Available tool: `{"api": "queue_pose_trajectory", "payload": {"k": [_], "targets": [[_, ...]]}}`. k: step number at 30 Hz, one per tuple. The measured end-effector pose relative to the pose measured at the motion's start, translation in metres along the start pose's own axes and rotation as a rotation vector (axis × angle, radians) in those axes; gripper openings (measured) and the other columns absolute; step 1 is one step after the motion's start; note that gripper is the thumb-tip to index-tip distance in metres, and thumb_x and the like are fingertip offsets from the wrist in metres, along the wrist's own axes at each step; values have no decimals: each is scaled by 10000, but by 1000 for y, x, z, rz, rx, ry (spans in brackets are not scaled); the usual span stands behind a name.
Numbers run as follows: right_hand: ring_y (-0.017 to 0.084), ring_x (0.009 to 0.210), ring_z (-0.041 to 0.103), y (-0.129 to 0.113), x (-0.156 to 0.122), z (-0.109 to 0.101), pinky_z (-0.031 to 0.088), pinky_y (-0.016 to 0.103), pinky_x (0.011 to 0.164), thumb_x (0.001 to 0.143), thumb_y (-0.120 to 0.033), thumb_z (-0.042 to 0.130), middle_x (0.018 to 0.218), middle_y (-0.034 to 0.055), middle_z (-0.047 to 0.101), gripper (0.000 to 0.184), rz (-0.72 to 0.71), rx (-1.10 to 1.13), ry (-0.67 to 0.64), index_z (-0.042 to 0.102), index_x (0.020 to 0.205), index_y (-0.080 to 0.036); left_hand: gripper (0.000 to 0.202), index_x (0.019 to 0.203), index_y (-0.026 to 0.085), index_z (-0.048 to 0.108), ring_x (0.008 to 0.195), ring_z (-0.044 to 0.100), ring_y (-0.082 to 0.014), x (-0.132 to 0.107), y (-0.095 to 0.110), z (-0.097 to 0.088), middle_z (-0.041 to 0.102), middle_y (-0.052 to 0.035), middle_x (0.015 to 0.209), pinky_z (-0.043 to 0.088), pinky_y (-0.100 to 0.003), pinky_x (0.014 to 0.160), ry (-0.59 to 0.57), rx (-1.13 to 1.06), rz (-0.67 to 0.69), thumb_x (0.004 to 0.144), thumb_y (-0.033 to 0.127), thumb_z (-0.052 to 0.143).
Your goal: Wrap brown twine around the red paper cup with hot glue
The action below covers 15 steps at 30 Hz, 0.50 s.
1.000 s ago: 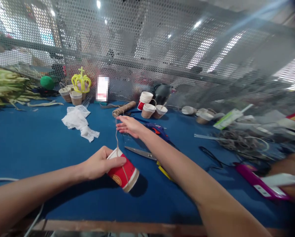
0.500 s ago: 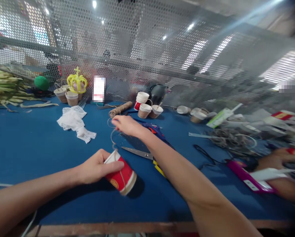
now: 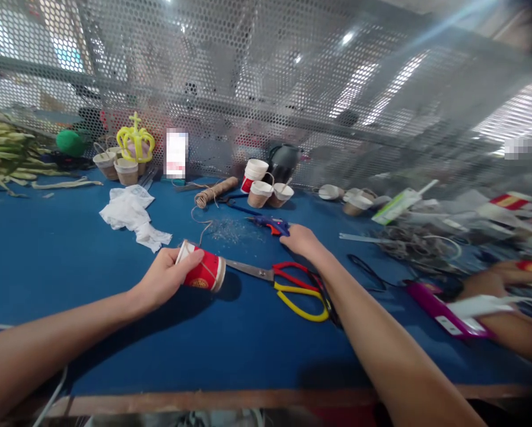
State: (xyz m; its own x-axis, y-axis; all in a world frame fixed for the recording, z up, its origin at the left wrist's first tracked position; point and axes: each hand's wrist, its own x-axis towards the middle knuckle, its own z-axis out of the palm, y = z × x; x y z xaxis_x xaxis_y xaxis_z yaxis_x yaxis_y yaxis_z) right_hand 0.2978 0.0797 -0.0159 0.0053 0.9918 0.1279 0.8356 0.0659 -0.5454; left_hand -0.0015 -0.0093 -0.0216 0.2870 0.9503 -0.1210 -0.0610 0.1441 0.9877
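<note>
Tilted on its side above the blue tabletop, a red and white paper cup (image 3: 209,271) is held by my left hand (image 3: 165,276), thumb across its wall. Thin twine (image 3: 202,230) runs over the cup and back to a twine roll (image 3: 216,191). My right hand (image 3: 302,241) is closed round the handle of a blue glue gun (image 3: 268,223) with a red-orange trigger; some fingers are hidden. Scissors (image 3: 272,275) with red and yellow handles lie between cup and right forearm, blades pointing at the cup.
Small twine-wrapped cups (image 3: 260,196) stand along the mesh panel (image 3: 230,118). A crumpled white cloth (image 3: 130,213) lies at left. On the right are tangled grey cords (image 3: 408,246), a magenta box (image 3: 443,314) and another person's arm (image 3: 510,323).
My right hand has left the twine near the roll and moved right and down to the glue gun. The left hand has moved the cup slightly up and left, turning it more sideways.
</note>
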Motion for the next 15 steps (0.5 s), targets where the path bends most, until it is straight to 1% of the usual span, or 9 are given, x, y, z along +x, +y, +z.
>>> {"api": "queue_pose_trajectory", "payload": {"k": [1,3,4,6,7,9,10,12,15], "targets": [[187,821,593,-2,-3,-2,493,354,705,813,-262,549,953,86,614,189,50,-8,14,602,955,-148,342,561,121,597,516,494,-96,1,0,0,598,-8,547,374,-208,534,3,6,4,698,434,580],[202,702,610,-11,-12,-8,495,349,622,732,-200,608,749,80,632,103,129,74,25,625,816,-142,345,560,124,596,515,498,-100,3,-2,-1,598,-9,546,379,-215,539,7,19,5,702,438,574],[198,664,611,-17,-18,-12,497,349,598,714,-186,606,702,69,626,104,147,118,34,617,811,-148,350,564,125,595,514,498,-101,4,-3,-2,598,-8,547,379,-217,541,7,27,5,706,443,570],[168,652,617,-35,-34,-20,512,327,597,713,-200,591,748,56,636,183,148,227,25,584,893,-165,364,570,126,591,508,493,-100,7,-5,-4,592,-3,544,374,-219,539,11,41,4,714,459,561],[152,643,616,-45,-42,-23,518,309,595,716,-239,593,765,51,641,198,137,306,-1,570,902,-174,368,573,127,588,504,489,-99,8,-5,-4,587,0,540,370,-219,535,15,48,1,714,466,561],[134,565,590,-65,-57,-25,506,287,550,680,-296,636,675,44,629,182,185,583,-150,565,788,-167,370,580,129,583,505,486,-100,9,-6,-6,585,3,543,365,-220,536,32,58,-2,711,474,562],[120,514,568,-74,-64,-24,486,267,503,665,-308,650,626,36,620,185,194,622,-204,560,743,-166,368,587,129,584,513,489,-101,10,-7,-6,589,2,552,366,-221,542,39,61,-1,710,474,561],[97,467,536,-90,-75,-18,443,233,444,654,-310,662,584,23,605,190,148,628,-258,562,701,-156,362,597,128,583,520,486,-101,11,-6,-6,590,3,562,362,-219,544,56,81,4,710,471,556],[88,449,501,-104,-88,-8,412,213,407,687,-311,633,523,-12,553,203,69,595,-299,592,793,-142,362,577,131,563,482,443,-91,14,-5,-7,548,18,519,318,-213,497,97,153,-1,703,470,552]]}}
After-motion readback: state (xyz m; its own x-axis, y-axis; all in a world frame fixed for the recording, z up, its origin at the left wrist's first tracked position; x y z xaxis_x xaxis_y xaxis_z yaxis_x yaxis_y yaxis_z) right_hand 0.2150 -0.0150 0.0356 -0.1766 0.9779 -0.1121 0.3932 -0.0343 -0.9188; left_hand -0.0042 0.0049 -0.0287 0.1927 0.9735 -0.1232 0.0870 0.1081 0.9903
